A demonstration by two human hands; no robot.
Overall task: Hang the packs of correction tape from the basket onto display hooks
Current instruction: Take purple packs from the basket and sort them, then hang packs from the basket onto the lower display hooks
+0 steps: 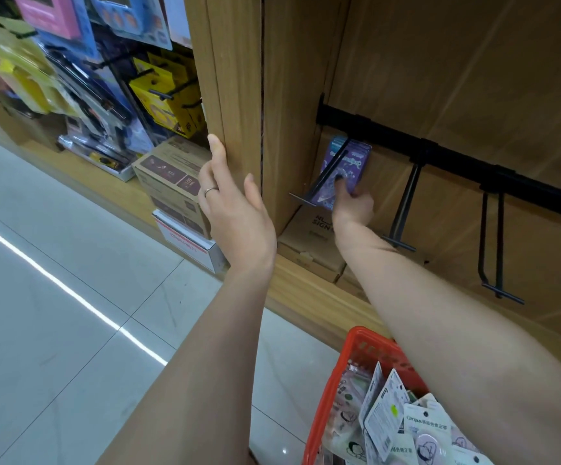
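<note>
Purple packs of correction tape (349,162) hang at the back of the leftmost black display hook (322,177), under a black rail (440,154). My right hand (352,204) reaches up from below and pinches the lower edge of the front purple pack. My left hand (235,203) rests on the front edge of a wooden upright panel (235,78), fingers straight, a ring on one finger. The red basket (356,347) stands at the bottom right, filled with several more packs (396,421) in pale colours.
Two more bare black hooks (403,213) (493,253) hang from the rail to the right. Cardboard boxes (309,243) lie on the wooden shelf below. To the left are a brown carton (171,176), hanging stationery packs (165,92) and a tiled floor (54,313).
</note>
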